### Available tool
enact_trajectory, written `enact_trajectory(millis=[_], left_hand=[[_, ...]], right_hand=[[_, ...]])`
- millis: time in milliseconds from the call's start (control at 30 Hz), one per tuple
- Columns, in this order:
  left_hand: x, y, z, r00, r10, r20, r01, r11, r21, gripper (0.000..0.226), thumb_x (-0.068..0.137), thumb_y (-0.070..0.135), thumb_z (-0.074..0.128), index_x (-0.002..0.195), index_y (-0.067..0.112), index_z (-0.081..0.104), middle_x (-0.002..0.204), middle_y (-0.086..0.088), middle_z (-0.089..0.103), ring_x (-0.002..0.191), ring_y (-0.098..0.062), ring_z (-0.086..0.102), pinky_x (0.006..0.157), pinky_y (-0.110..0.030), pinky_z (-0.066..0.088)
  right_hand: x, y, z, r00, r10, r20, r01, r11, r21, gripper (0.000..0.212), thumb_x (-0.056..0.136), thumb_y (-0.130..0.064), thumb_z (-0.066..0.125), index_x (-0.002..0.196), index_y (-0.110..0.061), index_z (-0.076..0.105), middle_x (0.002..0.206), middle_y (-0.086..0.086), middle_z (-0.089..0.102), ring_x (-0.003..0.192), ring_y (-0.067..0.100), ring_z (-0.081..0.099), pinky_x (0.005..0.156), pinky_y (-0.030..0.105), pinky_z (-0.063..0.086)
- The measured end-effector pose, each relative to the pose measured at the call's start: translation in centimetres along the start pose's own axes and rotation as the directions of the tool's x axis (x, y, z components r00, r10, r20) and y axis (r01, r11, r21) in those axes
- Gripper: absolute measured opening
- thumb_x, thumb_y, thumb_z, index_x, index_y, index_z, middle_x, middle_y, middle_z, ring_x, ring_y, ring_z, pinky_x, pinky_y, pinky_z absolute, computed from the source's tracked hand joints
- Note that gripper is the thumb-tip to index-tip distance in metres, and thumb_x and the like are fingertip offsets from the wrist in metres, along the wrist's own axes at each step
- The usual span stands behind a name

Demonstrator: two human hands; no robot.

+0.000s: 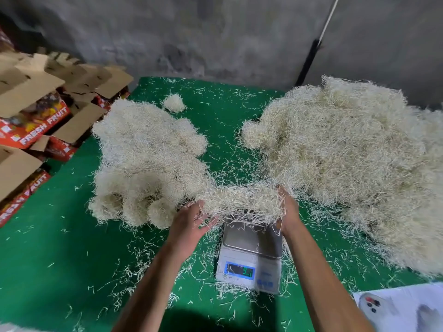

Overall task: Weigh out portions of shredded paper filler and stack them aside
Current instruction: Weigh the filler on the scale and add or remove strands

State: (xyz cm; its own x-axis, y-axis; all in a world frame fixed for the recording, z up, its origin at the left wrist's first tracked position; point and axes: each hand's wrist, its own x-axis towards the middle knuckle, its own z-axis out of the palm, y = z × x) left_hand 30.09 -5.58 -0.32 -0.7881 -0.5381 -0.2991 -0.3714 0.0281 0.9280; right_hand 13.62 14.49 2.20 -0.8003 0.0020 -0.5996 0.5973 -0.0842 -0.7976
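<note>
**Portion held over the scale**

Nearest, lower right: white paper sheet (407, 305) with a phone lying on it. Green mat surface (60, 259) littered with loose pale strands.

Centre: small white digital scale with steel pan (249, 255); display lit, digits too blurred to read surely.

Just above the pan's far edge: a loose wad of cream shredded paper filler (242, 202), stretched between both hands. Left hand (189, 224) under its left end, palm up, fingers curled into the strands, grip closed on the wad. Right hand (288, 212) clasps the right end, fingers buried in the shred.

Beyond, left: mound of rounded shredded-paper portions (146, 159), piled together. Right: large loose heap of shredded paper (347, 164), well apart from the mound.

Far left: red "FRESH FRUIT" cardboard boxes (36, 121), flaps open. Grey concrete wall (215, 32) behind.
</note>
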Motion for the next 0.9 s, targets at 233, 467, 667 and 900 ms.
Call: enact_trajectory(millis=[233, 467, 667, 900], left_hand=[[2.0, 3.2, 1.4, 0.996, 0.039, -0.08, -0.048, 0.992, -0.113, 0.016, 0.099, 0.018, 0.063, 0.111, 0.01, 0.066, 0.089, -0.002, 0.068, 0.067, -0.012, 0.063, 0.053, -0.013, 0.051], [5.2, 4.6, 0.0, 0.935, 0.157, -0.318, -0.189, 0.979, -0.072, 0.027, 0.098, 0.005, 0.063, 0.123, -0.002, 0.067, 0.077, -0.015, 0.073, 0.032, -0.002, 0.043, 0.032, -0.012, 0.027], [5.0, 4.8, 2.8, 0.971, -0.118, -0.21, 0.051, 0.953, -0.297, 0.027, 0.1, 0.005, 0.055, 0.125, -0.003, 0.061, 0.114, -0.025, 0.068, 0.071, -0.01, 0.059, 0.069, -0.025, 0.051], [6.7, 2.7, -1.6, 0.946, -0.146, -0.291, 0.127, 0.988, -0.084, 0.035, 0.107, 0.02, 0.049, 0.125, -0.008, 0.056, 0.104, -0.024, 0.064, 0.087, -0.027, 0.063, 0.084, -0.04, 0.058]], right_hand=[[-4.8, 3.3, 3.9, 0.854, 0.054, 0.517, 0.283, 0.787, -0.548, 0.144, 0.051, -0.086, 0.082, 0.164, -0.024, 0.015, 0.168, 0.006, 0.028, 0.15, 0.026, 0.034, 0.12, 0.047, 0.027], [-3.0, 2.2, 3.2, 0.886, -0.083, 0.456, 0.327, 0.809, -0.488, 0.123, 0.072, -0.064, 0.083, 0.161, -0.011, 0.018, 0.153, 0.017, 0.047, 0.133, 0.025, 0.051, 0.117, 0.047, 0.035], [-3.0, 0.9, 3.0, 0.939, -0.092, 0.33, 0.213, 0.912, -0.351, 0.119, 0.076, -0.058, 0.079, 0.161, -0.008, 0.013, 0.15, 0.014, 0.046, 0.143, 0.035, 0.041, 0.117, 0.052, 0.032], [-4.1, -2.6, -1.1, 0.938, -0.241, 0.248, 0.296, 0.931, -0.214, 0.115, 0.056, -0.067, 0.075, 0.148, -0.004, 0.045, 0.127, 0.017, 0.059, 0.083, 0.015, 0.051, 0.076, 0.031, 0.038]])
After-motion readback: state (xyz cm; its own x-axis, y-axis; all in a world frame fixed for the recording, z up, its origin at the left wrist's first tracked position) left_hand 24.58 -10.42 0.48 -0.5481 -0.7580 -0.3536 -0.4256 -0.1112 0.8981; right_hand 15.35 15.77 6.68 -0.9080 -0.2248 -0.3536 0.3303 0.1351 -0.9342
